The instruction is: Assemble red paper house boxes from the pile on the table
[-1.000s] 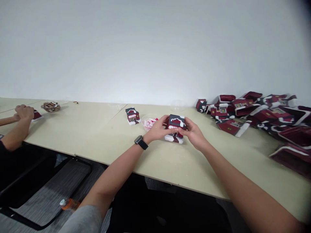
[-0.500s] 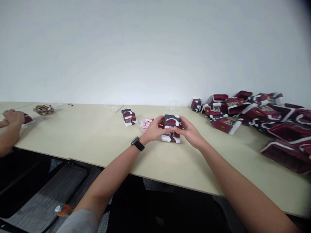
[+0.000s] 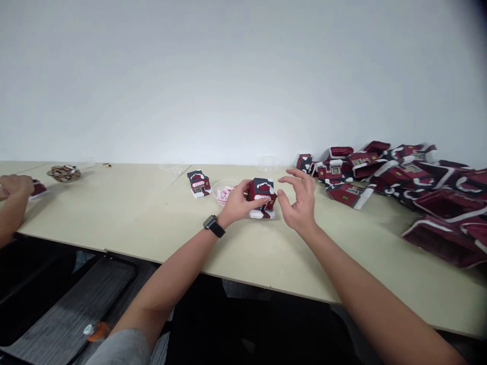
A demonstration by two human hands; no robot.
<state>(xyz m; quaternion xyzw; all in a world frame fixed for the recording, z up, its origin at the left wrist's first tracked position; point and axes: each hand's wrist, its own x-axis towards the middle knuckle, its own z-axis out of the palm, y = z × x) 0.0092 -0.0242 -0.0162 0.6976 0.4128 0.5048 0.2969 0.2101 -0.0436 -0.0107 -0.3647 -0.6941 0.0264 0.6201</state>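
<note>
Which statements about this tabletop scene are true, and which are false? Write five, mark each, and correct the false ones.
1. The left hand holds a model house. True.
2. The right hand is closed around that house. False: it is open and apart from it.
3. The watch is on the right wrist. False: it is on the left.
4. A heap of houses lies toward the table's right end. True.
5. The orange bottle stands on the tabletop. False: it is below tabletop level.
</note>
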